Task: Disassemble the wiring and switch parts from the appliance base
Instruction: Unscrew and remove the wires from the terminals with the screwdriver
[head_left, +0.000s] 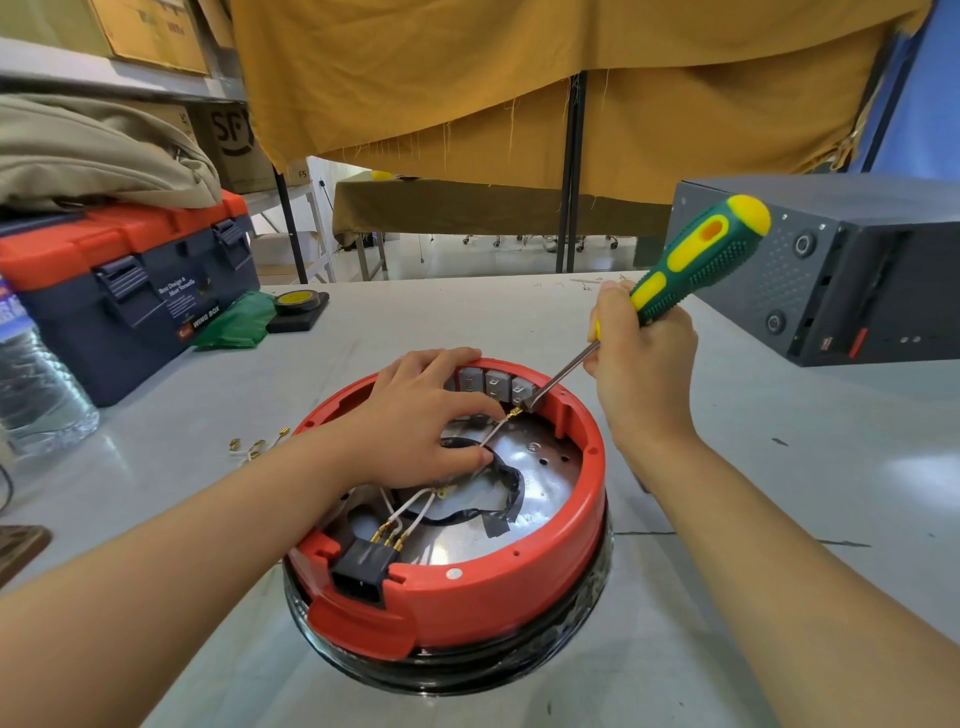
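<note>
The red round appliance base (467, 597) lies upside down on the table, its metal plate and wiring exposed. My left hand (421, 415) reaches inside it, thumb and forefinger pinching a white wire (493, 431) with a brass terminal at its end. My right hand (644, 364) grips a green and yellow screwdriver (701, 260), whose tip touches the rightmost of three grey switch blocks (493, 387) on the far rim. More white wires (410, 512) run to a black power socket (363, 569) at the near rim.
Loose wire pieces with brass terminals (257, 446) lie on the table left of the base. A blue and orange toolbox (130, 291) stands at the left, a water bottle (36, 384) before it. A black tape roll (297, 304) sits behind. A dark computer case (831, 270) stands right.
</note>
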